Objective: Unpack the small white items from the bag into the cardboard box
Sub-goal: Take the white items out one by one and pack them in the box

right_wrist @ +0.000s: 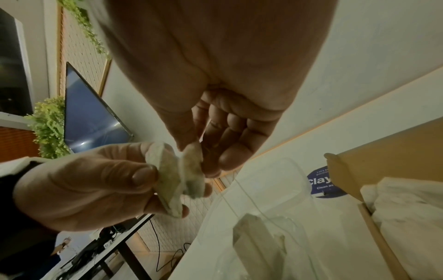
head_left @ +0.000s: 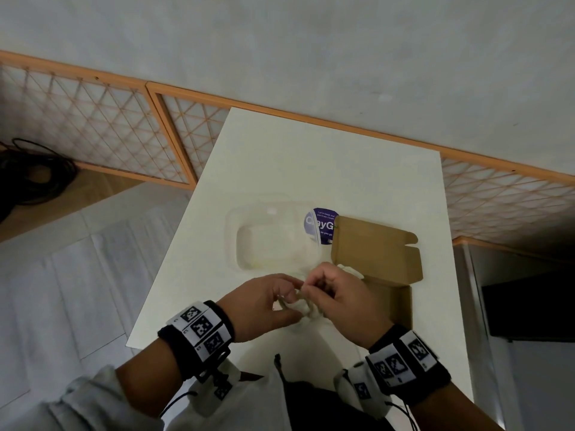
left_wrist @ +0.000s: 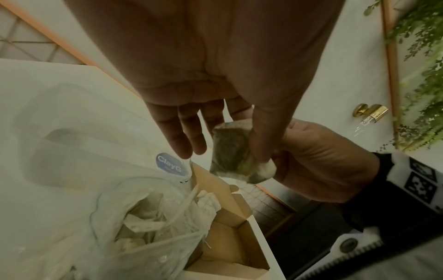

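On a white surface (head_left: 326,169) against a lattice-panelled wall, both hands' fingers pinch one sachet (left_wrist: 233,151) above the near edge, between the bag (left_wrist: 134,217) and the open box (head_left: 378,247).

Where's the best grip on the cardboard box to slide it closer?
Pinch the cardboard box by its right wall, coming from the right. The bag drapes over its left edge and the lid folds out at the far side, so that wall is likely freest.
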`<act>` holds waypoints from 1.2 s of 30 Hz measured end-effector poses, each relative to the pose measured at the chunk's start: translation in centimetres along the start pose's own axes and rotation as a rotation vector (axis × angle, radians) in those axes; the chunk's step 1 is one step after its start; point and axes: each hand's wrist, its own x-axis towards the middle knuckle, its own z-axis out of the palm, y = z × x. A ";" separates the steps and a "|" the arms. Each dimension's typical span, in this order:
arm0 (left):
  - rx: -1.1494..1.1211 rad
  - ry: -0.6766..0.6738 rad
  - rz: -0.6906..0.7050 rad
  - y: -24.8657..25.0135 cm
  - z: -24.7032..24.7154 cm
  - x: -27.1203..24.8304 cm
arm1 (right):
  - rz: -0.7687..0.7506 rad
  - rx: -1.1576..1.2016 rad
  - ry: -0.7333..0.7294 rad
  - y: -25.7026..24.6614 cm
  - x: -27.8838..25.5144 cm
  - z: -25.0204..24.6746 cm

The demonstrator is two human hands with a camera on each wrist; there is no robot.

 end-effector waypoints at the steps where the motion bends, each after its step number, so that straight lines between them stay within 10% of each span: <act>1: -0.013 -0.020 -0.003 0.1 0.1 0.0 | -0.006 0.036 0.017 -0.2 -0.1 -0.1; 14: -0.025 0.005 -0.030 0.6 0.0 -0.4 | 0.152 0.408 0.070 -1.6 -0.3 -0.7; 27: -0.108 0.013 0.050 2.1 -0.1 -0.2 | -0.021 0.390 0.204 -4.1 0.1 -5.3; 36: -0.197 -0.019 0.075 3.4 -0.8 -1.3 | 0.121 0.182 0.371 0.1 2.1 -4.7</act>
